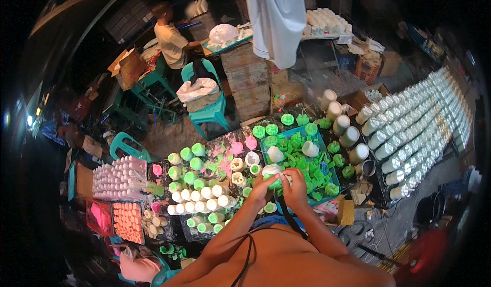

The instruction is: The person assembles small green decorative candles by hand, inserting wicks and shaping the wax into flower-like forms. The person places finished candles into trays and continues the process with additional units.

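Observation:
Both of my hands are raised at the near edge of a blue tray [333, 170]. Between them is a small rounded white-and-green piece [271, 170]; its exact kind does not show. My left hand [262, 189] is closed round its left side, and the fingers of my right hand [295, 186] pinch at its right side. Loose green chunks [299, 156] fill the tray under and beyond my hands. Among them are a white cup-shaped piece [310, 149] and another white piece [275, 154]. To the left, white cylinders [199, 205] lie in rows, close to green-topped cylinders [190, 178].
Many pale cylinders [404, 136] stand in long rows at the right. Orange pieces [128, 220] fill a tray at the left. Beyond the table are a teal chair [214, 108] bearing a sack, a hanging white cloth [276, 24] and a seated person [173, 41].

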Tool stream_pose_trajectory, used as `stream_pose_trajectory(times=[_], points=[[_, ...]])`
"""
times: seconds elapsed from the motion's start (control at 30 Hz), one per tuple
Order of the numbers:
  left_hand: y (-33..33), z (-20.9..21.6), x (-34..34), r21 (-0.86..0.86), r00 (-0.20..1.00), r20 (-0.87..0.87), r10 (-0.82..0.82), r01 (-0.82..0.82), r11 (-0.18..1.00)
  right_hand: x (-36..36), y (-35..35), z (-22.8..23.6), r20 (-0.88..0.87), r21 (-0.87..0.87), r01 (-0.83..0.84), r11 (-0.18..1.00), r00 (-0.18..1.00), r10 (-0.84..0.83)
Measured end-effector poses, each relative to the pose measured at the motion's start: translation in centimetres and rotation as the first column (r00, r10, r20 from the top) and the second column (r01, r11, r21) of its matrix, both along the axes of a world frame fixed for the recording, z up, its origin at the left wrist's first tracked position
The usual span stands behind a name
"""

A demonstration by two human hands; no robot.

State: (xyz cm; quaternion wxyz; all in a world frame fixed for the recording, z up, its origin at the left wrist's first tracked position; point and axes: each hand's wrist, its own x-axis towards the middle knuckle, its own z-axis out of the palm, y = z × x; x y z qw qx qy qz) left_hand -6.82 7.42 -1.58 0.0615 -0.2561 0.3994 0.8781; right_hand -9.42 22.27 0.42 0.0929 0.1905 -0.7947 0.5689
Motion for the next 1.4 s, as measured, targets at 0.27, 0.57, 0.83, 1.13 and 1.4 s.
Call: stream_pose_trajectory(times=[0.27, 0.57, 0.83, 1.13, 1.4], points=[[-1.1, 0.7, -0.1, -0.282, 0.979, 0.048, -0.199, 0.204, 0.937, -1.0, 0.8, 0.1, 0.015, 0.056, -0.145, 0.988, 0.989, 0.144], [0.4, -0.1, -0.3, -0.193, 0.959, -0.230, -0.165, 0.121, 0.974, -1.0, 0.5, 1.3, -0.032, 0.049, -0.108, 0.993, 0.993, 0.110], [0.1, -1.2, -0.4, -0.163, 0.960, -0.219, -0.172, 0.137, 0.977, -1.3, 0.1, 1.0, 0.402, -0.317, -0.102, 0.943, 0.886, 0.232], [0.5, -0.8, 0.1, -0.127, 0.992, -0.028, -0.121, 0.116, 0.985, -1.0, 0.3, 0.7, 0.193, -0.116, -0.108, 0.987, 0.973, 0.129], [-0.1, -0.5, -0.3, -0.063, 0.999, -0.051, -0.010, 0.007, 0.998, -0.4, 0.9, 1.4, 0.043, 0.069, -0.089, 0.994, 0.995, 0.086]])
